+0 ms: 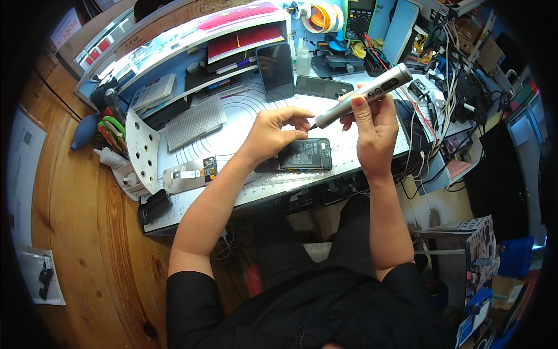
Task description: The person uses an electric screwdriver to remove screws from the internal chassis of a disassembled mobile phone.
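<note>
My right hand (376, 131) holds a silver pen-shaped electric screwdriver (342, 110), its thumb along the barrel near the buttons. The tool slants down to the left, and its dark bit ends at the fingertips of my left hand (270, 132). Thumb and fingers of that hand are pinched together there; whether they grip the bit or something tiny is too small to tell. Just below them lies an opened smartphone (305, 156), its dark battery and inner parts exposed. The left hand covers the phone's upper left area.
Another phone (275, 72) leans upright by the shelf, beside a dark phone back panel (324, 87). Bubble wrap (195, 123) and a metallic plate with a flex cable (192, 174) lie to the left. Cables (427, 139) tangle at right, near a multimeter (360, 18).
</note>
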Tool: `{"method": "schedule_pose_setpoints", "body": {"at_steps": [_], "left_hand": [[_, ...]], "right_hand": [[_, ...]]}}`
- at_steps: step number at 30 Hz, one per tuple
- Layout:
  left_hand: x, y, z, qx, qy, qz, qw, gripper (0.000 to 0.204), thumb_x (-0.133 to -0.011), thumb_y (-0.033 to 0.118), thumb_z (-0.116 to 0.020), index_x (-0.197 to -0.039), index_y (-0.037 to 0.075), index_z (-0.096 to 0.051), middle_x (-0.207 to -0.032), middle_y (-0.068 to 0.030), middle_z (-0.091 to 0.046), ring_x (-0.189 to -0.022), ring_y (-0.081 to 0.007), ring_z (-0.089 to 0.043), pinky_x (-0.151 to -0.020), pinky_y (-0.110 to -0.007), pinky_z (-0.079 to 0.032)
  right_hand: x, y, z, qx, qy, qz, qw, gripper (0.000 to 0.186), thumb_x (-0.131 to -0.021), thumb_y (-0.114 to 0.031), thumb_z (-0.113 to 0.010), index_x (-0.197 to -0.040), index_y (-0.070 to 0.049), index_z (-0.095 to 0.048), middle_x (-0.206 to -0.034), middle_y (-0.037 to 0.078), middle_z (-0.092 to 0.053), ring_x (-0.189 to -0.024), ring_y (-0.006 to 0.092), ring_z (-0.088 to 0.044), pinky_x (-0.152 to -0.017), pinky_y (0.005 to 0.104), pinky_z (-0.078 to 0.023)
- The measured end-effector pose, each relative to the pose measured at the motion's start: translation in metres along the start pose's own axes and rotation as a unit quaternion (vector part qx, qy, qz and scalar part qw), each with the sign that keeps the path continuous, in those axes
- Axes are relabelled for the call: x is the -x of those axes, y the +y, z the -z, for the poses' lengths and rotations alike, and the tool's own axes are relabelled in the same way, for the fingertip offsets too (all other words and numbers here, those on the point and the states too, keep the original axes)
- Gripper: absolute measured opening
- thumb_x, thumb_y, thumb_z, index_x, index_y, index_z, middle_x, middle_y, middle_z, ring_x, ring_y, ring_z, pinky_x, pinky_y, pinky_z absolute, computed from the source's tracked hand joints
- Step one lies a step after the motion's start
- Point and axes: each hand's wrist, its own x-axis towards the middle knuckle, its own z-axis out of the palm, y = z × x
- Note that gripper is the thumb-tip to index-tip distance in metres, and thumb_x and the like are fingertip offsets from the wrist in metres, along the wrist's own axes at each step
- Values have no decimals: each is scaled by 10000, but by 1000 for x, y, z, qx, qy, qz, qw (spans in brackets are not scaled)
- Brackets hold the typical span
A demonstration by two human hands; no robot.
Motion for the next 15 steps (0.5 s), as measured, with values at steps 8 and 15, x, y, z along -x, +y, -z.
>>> {"method": "schedule_pose_setpoints", "body": {"at_steps": [8,15], "left_hand": [[0,-2,0,23,-39,13,999,413,-842,-37,-740,-1245,-18,-654,-1062,-97,-718,-984,-133,-667,-910,-277,-536],[-6,-9,8,-43,106,10,993,339,-917,9,-684,-1253,-5,-644,-1097,-112,-722,-1027,-140,-665,-940,-283,-521]], "right_hand": [[-2,-2,2,81,-36,-13,996,251,-1014,-183,-627,-1162,8,-558,-882,70,-677,-712,90,-599,-630,241,-487],[-7,1,10,145,-19,-11,989,216,-974,-175,-692,-1062,1,-601,-822,69,-704,-752,95,-646,-688,274,-513]]}}
